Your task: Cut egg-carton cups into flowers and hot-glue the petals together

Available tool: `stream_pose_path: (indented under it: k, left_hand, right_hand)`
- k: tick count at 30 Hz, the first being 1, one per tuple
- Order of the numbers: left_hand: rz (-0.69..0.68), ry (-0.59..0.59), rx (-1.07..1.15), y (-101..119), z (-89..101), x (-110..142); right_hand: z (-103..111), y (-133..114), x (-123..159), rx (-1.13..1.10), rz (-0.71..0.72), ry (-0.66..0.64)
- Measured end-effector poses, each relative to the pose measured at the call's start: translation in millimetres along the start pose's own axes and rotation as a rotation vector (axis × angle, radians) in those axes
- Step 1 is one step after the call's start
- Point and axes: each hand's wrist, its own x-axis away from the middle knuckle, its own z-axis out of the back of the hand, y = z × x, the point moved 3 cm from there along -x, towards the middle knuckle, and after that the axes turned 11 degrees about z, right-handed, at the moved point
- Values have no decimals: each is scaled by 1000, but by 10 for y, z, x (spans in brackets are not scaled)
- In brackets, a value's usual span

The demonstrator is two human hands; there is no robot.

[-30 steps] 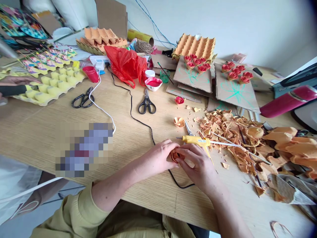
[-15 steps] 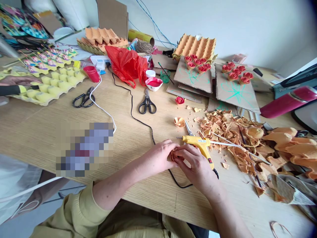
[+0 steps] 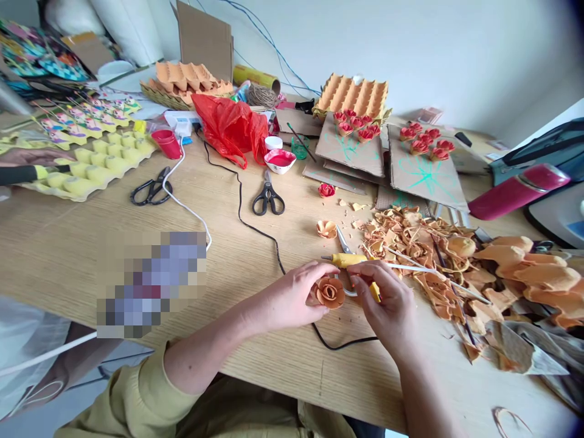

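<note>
My left hand [image 3: 296, 295] is closed round the side of an orange paper-pulp flower [image 3: 329, 293], whose curled centre and open petals face up. Just to its right, my right hand [image 3: 385, 298] is off the flower, fingers bent and thumb apart, with nothing plainly held. Partly behind that hand lies a yellow glue gun [image 3: 349, 260], its nozzle to the left and a white glue stick in its back. A small orange petal cup [image 3: 326, 229] sits beyond, beside scissors with silver blades [image 3: 344, 240]. Farther back is a single red flower [image 3: 326, 190].
Orange carton scraps [image 3: 410, 237] are heaped at right, near a pink flask [image 3: 520, 190]. Red flowers stand on cardboard pieces [image 3: 424, 176]. Black scissors [image 3: 269, 198], a red paint bowl [image 3: 280, 162] and a red bag [image 3: 232, 128] lie mid-table. Another person's hand [image 3: 34, 157] touches a yellow egg tray [image 3: 104, 161].
My right hand has come away from the flower and moved right, in front of the glue gun. The flower now shows in my left hand. The view has shifted slightly.
</note>
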Motion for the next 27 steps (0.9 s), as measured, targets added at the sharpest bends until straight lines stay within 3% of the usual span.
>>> stream_pose_path:
  k: [10,27]
  left_hand:
    - [10,-54,-117,-131,-10,2]
    - [38,10,-133,-149,67,2]
  right_hand:
    - [-134,-37,34,-65,14,-200]
    - [-251,-58,56,-70,91,-252]
